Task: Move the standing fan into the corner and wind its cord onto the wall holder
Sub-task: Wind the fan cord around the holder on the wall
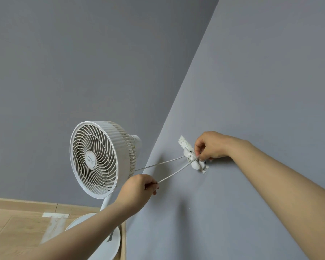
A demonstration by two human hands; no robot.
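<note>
Holder: small white plastic wall holder (192, 158) on the grey wall, right of the white standing fan (99, 158) in the corner.
Cord: thin pale grey cord (174, 174), taut, running down-left from the holder.
Right hand (211, 145): at the holder, fingertips pinched on the cord; nearer.
Left hand (141, 186): down-left of the holder, fingers closed on the cord.
Next, likely: another loop round the holder.

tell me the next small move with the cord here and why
Probably the left hand should carry its taut cord around the wall holder for another turn. The right hand pins the cord there, and two strands run loose toward the fan.
</note>
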